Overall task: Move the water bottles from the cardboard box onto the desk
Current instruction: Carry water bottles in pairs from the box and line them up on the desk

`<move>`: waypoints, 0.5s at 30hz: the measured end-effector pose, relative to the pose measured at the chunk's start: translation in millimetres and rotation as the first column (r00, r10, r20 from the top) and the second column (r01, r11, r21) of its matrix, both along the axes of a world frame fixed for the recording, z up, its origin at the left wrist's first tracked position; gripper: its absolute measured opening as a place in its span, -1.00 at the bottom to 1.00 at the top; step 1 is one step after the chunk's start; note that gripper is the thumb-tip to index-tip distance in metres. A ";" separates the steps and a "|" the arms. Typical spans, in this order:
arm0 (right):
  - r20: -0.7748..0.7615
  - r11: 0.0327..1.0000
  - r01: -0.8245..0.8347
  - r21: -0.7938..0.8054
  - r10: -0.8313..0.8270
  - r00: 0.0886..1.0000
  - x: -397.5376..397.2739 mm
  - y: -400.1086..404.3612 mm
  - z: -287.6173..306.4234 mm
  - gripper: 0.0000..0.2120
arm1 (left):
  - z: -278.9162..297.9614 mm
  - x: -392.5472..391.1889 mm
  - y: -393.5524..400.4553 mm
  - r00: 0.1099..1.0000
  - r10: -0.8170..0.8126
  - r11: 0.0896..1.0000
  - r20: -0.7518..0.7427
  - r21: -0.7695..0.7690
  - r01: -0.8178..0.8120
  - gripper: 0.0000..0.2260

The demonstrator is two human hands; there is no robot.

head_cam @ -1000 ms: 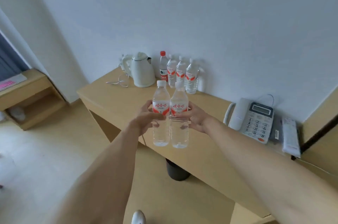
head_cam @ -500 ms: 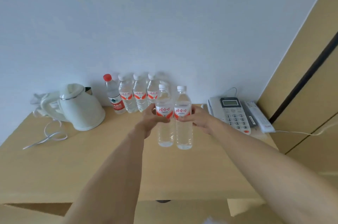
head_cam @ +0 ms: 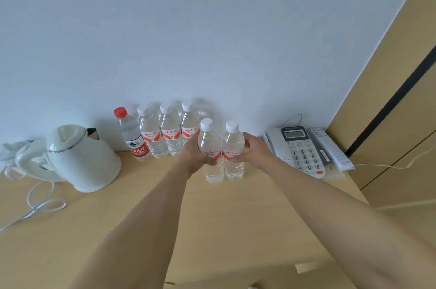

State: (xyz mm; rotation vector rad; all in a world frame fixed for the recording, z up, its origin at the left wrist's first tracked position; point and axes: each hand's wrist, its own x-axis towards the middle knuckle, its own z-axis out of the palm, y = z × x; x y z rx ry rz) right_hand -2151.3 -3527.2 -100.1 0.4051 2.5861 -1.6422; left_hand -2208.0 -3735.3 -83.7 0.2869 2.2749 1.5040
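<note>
Now | left hand (head_cam: 192, 159), right hand (head_cam: 253, 153) | two red-labelled bottles (head_cam: 212, 156), script unreadable

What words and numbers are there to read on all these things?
"1 2 3 4 5 6 7 8 9 * 0 #": keys of the grey desk telephone.
Red characters on the white-capped clear water bottles' labels: too blurred.
White print on the red-capped bottle's red label: too blurred.
White remote control: too small.

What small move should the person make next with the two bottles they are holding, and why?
Probably set both down beside the row at the wall. The left hand grips one bottle and the right hand the other, both upright over bare desk just in front of the row of bottles.
</note>
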 end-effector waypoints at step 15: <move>-0.013 0.999 0.012 0.036 -0.011 1.000 -42.4 17.2 -11.1 -0.45 | -22.9 -11.9 17.7 0.990 0.097 0.995 -0.098 0.013 -0.097 -0.28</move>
